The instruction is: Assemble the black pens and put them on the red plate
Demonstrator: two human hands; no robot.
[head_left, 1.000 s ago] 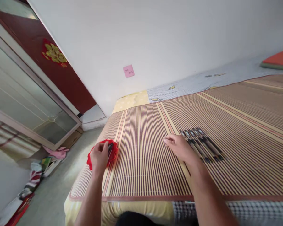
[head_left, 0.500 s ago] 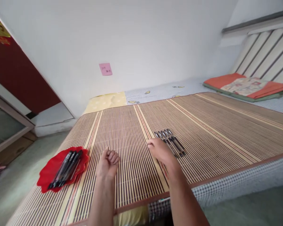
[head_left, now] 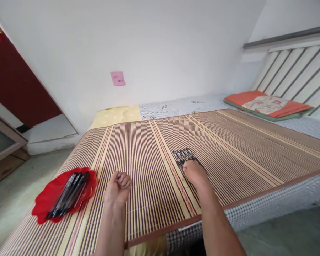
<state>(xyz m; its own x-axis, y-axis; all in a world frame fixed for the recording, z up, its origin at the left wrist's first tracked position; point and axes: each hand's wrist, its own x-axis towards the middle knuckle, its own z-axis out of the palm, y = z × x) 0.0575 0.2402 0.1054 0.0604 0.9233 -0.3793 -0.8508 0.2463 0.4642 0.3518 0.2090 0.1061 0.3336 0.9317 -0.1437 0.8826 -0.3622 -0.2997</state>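
My left hand (head_left: 118,186) rests palm-up on the bamboo mat (head_left: 149,156), fingers loosely curled, with nothing in it. Left of it stands a red scalloped plate (head_left: 49,199) holding several black pens (head_left: 68,193). My right hand (head_left: 196,174) lies over a row of several black pens (head_left: 182,155) on the mat, covering their near ends. Its fingers are bent down onto the pens. Whether it grips one I cannot make out.
The mat covers a bed with a checked sheet (head_left: 269,206) at its near edge. An orange and patterned cushion (head_left: 266,105) lies at the far right by a striped headboard. A pink note (head_left: 117,78) sticks to the white wall. Bare floor lies on the left.
My left hand left the red plate, where it put a pen, and came to rest on the mat. My right hand slid right onto the row of pens. The view swung right.
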